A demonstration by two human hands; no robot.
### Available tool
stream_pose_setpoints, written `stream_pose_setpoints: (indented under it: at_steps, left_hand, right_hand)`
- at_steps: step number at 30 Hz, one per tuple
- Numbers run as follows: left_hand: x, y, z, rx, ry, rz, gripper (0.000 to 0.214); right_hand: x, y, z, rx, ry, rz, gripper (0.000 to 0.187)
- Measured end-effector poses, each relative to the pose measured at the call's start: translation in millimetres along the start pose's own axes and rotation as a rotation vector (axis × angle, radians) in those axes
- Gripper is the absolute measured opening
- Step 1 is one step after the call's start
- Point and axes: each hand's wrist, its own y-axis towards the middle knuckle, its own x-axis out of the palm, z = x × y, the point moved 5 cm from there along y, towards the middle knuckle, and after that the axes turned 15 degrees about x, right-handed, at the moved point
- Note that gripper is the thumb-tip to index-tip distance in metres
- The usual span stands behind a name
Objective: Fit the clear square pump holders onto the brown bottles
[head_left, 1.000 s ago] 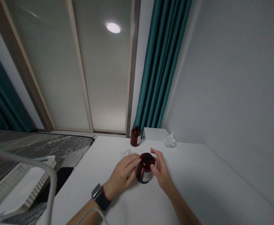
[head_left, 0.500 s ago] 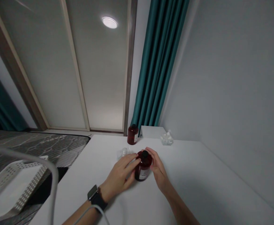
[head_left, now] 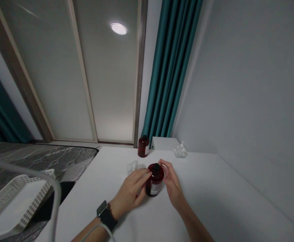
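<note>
A dark red bottle [head_left: 154, 184] with a black cap and a pale label stands on the white table [head_left: 212, 201], a little tilted toward me. My left hand [head_left: 132, 190], with a dark watch on the wrist, wraps its fingers round the bottle's left side. My right hand [head_left: 170, 183] touches the bottle's right side near the cap, fingers curved against it. A small clear item [head_left: 134, 165] lies on the table just beyond my left hand.
A second dark red bottle [head_left: 143, 146] stands at the table's far edge beside a white box [head_left: 164, 143] and a crumpled clear wrapper [head_left: 180, 151]. A white perforated tray [head_left: 16, 205] and a white tube sit at lower left, over a dark patterned surface. Teal curtain behind.
Both hands have stayed on the bottle. The bottle's cap end has shifted slightly and the view has wobbled a little.
</note>
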Motion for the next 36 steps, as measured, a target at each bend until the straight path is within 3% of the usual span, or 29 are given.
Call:
stream_pose_setpoints:
  at_steps: [8,13,19,24,30,36]
  left_hand:
    - [-3.2,1,1,0.021,-0.004,0.016,0.054]
    - [-2.1,1,1,0.017,-0.012,0.017,0.055]
    - [-0.5,0,1,-0.002,-0.029,0.011,0.056]
    - [-0.6,0,1,0.0,-0.03,0.014,0.055]
    - [-2.4,1,1,-0.012,-0.042,0.022,0.055]
    - [-2.6,2,1,-0.009,-0.045,0.028,0.057]
  right_hand:
    - [3,0,0,0.044,-0.001,-0.033,0.051]
    - [1,-1,-3,0.003,0.022,0.035,0.048]
    - [6,0,-4,0.037,0.014,-0.018,0.052]
    - [1,0,-2,0.004,0.036,0.072,0.049]
    - [7,-1,-4,0.075,-0.026,-0.024,0.046]
    - [4,2,-3,0.072,0.055,0.001,0.038]
